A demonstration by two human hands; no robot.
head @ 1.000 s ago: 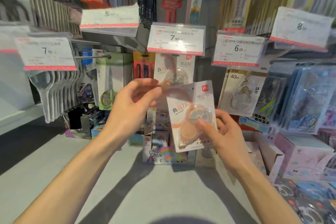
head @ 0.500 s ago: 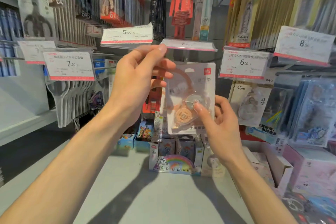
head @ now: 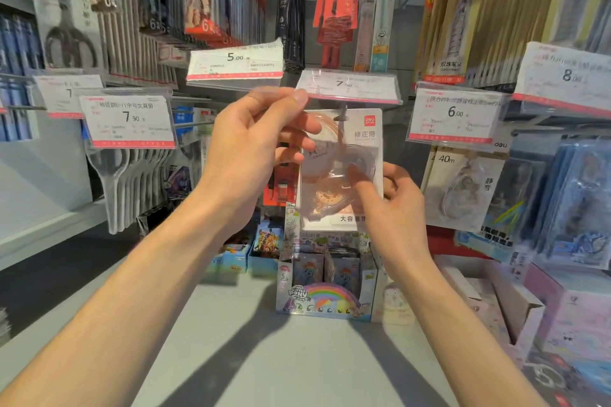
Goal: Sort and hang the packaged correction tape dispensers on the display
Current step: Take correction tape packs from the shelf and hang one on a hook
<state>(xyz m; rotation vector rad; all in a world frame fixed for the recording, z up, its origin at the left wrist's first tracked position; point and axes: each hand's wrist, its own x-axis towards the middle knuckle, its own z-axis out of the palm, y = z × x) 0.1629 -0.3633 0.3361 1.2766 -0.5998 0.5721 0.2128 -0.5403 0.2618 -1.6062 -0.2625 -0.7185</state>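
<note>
A white carded correction tape pack [head: 360,139] with a clear blister over a peach dispenser hangs at the centre, its hole at the tip of a metal hook [head: 342,114]. My right hand [head: 386,205] pinches the pack's lower half, thumb on the blister. Raised at the pack's upper left, my left hand [head: 251,149] touches with one fingertip the 7.90 price tag [head: 350,86], which is tipped up above the hook. Other packs behind this one are hidden.
More correction tape packs [head: 463,188] hang to the right under a 6.00 tag [head: 456,116]. Scissors [head: 125,182] hang at the left. A rainbow pony card box [head: 324,294] stands on the grey shelf [head: 231,340] below, boxes [head: 515,304] at the right.
Both hands rose with the pack from chest level to the hook. My left hand let go of the pack's top and lifted the price tag; the pack now stands upright at the hook.
</note>
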